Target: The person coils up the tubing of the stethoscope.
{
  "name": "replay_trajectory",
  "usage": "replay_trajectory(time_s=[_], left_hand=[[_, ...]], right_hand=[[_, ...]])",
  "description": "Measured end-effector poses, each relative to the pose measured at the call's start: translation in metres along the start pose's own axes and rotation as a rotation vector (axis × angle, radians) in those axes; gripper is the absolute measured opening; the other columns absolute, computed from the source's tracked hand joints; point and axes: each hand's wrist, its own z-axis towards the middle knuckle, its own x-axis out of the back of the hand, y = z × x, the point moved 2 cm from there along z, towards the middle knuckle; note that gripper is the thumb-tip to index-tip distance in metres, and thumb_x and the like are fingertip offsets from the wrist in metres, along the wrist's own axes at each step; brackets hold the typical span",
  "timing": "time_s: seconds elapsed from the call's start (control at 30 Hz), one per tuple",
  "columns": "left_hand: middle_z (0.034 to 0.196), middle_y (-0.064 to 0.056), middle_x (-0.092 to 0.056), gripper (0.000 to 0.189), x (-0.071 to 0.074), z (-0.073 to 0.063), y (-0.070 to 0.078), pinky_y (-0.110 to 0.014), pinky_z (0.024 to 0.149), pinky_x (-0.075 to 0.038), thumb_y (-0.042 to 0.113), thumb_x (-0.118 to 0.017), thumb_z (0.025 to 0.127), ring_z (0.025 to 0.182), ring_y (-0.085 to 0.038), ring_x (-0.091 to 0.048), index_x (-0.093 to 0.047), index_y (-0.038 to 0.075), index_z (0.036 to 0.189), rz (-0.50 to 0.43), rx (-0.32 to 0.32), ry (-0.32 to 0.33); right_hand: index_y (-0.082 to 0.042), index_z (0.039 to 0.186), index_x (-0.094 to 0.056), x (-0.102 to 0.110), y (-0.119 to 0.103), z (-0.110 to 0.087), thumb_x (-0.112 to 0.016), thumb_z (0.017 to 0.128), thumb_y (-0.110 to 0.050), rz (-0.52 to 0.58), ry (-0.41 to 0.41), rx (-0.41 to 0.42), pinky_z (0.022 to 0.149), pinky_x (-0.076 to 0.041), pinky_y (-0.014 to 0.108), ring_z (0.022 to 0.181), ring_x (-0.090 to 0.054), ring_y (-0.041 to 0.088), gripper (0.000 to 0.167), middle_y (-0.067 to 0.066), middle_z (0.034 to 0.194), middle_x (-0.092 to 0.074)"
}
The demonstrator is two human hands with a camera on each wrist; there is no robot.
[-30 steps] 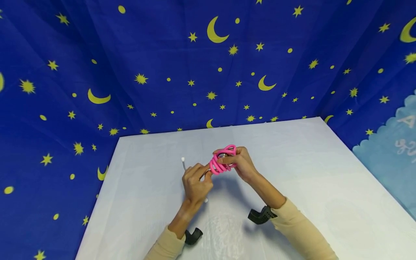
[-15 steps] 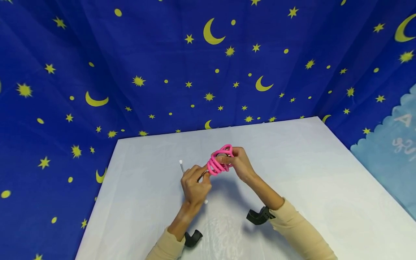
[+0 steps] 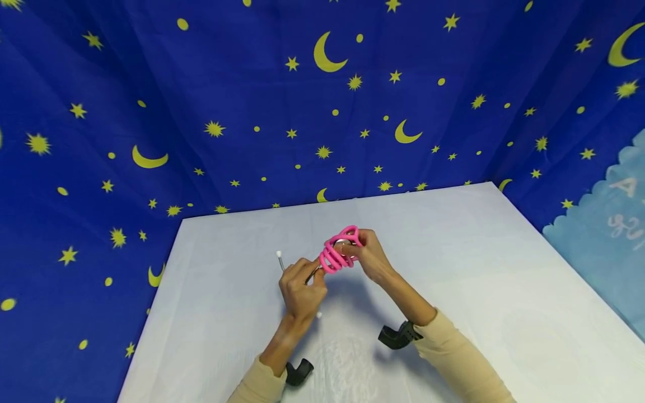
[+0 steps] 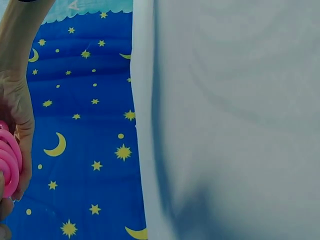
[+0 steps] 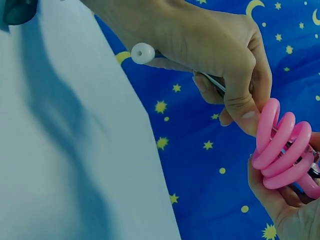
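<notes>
A stethoscope with pink tubing (image 3: 330, 259) wound in several coils is held above the white table. My left hand (image 3: 302, 292) grips its metal ear tubes beside the coils. One white ear tip (image 3: 279, 254) sticks out past the far side of that hand, another (image 3: 319, 315) near the wrist. My right hand (image 3: 375, 258) holds the coiled end, its thumb over the round metal chest piece (image 3: 343, 243). In the right wrist view the left fingers touch the coils (image 5: 282, 146), and an ear tip (image 5: 143, 53) shows close up. The left wrist view catches only part of the coils (image 4: 7, 162).
A white-covered table (image 3: 221, 240) spreads under both hands. Behind it hangs a blue cloth (image 3: 252, 84) with yellow moons and stars, and a light-blue lettered panel (image 3: 615, 207) is at the right. Black mounts (image 3: 299, 372) are strapped at both wrists.
Both hands keep their hold on the stethoscope. Hands, stethoscope and background have together drifted slightly left in the head view. The right thumb has shifted a little over the chest piece.
</notes>
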Motion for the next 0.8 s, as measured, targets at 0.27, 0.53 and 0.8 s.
replay_trajectory(time_s=[0.27, 0.53, 0.8], left_hand=[[0.057, -0.003, -0.057, 0.031, 0.0017, 0.0017, -0.0009, -0.026, 0.047, -0.030, -0.015, -0.066, 0.060, 0.044, -0.014, -0.039, -0.079, 0.001, 0.084, -0.004, -0.012, 0.009], [0.056, -0.003, -0.056, 0.031, 0.0018, 0.0005, -0.0007, -0.026, 0.047, -0.029, -0.015, -0.066, 0.060, 0.043, -0.015, -0.039, -0.079, 0.002, 0.083, -0.008, -0.019, 0.007], [0.057, -0.004, -0.056, 0.029, 0.0024, 0.0031, -0.0008, -0.024, 0.046, -0.032, -0.017, -0.066, 0.061, 0.044, -0.015, -0.041, -0.078, 0.000, 0.082, -0.064, -0.004, 0.023]], right_hand=[[0.009, 0.082, -0.061, -0.0031, -0.0013, 0.0036, -0.059, 0.079, 0.005, 0.093, 0.018, -0.034, 0.049, -0.046, 0.020, 0.059, -0.061, 0.007, 0.006, -0.006, 0.068, -0.068], [-0.002, 0.080, -0.063, 0.0011, 0.0017, 0.0056, -0.053, 0.078, 0.007, 0.227, -0.081, -0.073, 0.047, -0.046, 0.017, 0.062, -0.066, 0.007, 0.014, -0.003, 0.076, -0.074], [-0.001, 0.088, -0.065, 0.0021, -0.0038, 0.0039, -0.056, 0.083, 0.005, 0.222, -0.151, 0.009, 0.050, -0.049, 0.019, 0.065, -0.066, 0.008, 0.012, 0.000, 0.084, -0.075]])
